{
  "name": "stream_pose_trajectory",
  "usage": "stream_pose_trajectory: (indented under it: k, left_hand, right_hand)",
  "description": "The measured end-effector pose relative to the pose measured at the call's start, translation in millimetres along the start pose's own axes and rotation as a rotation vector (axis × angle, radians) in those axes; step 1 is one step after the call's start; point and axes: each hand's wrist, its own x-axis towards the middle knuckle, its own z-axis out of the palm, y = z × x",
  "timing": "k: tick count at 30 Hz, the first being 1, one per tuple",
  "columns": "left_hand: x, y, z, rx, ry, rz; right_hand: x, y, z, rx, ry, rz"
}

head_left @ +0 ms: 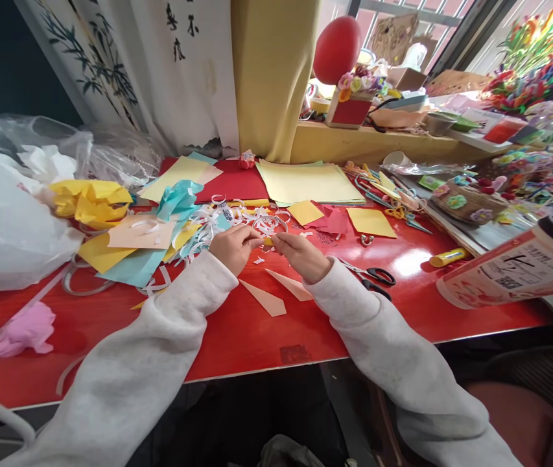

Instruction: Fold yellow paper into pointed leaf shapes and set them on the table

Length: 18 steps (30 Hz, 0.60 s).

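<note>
My left hand (235, 248) and my right hand (304, 254) meet over the middle of the red table, fingers pinched on a small piece of yellow paper (268, 241). Most of that piece is hidden by the fingertips. Just below them lie two pointed strips of peach paper (266, 298), side by side. Black-handled scissors (377, 277) rest to the right of my right hand, their blades partly behind the sleeve. Left of my left hand is a heap of white and blue paper scraps (203, 228). Yellow paper squares (371, 222) and red paper pieces (333, 220) lie beyond my right hand.
A large paper cup (504, 272) with a black lid leans in at the right, near a yellow glue stick (448, 257). White plastic bags (8, 220) and crumpled yellow paper (90, 202) crowd the left. Stacked sheets (308, 181) lie at the back.
</note>
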Motion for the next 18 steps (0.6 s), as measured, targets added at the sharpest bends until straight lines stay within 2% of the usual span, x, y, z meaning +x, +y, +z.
stream_pose_trajectory:
  k: [4,7,12,18]
  left_hand:
    - [1.6,0.4,-0.4,-0.086,-0.064,-0.127]
    - [1.3,-1.7,1.1,-0.042,-0.047,-0.100]
    - [0.7,-1.4,1.4,0.022,-0.017,-0.043]
    - [2.5,1.2,-2.2,-0.045,-0.144,-0.103]
  right_hand:
    - [2.1,4.4,-0.7,-0.119,-0.030,-0.114]
    - [3.0,6.3,-3.7,-0.226,-0.034,-0.166]
    - [3.6,6.2,-7.8,-0.330,0.055,-0.174]
    - [3.3,5.0,-8.6,-0.432,0.099,-0.269]
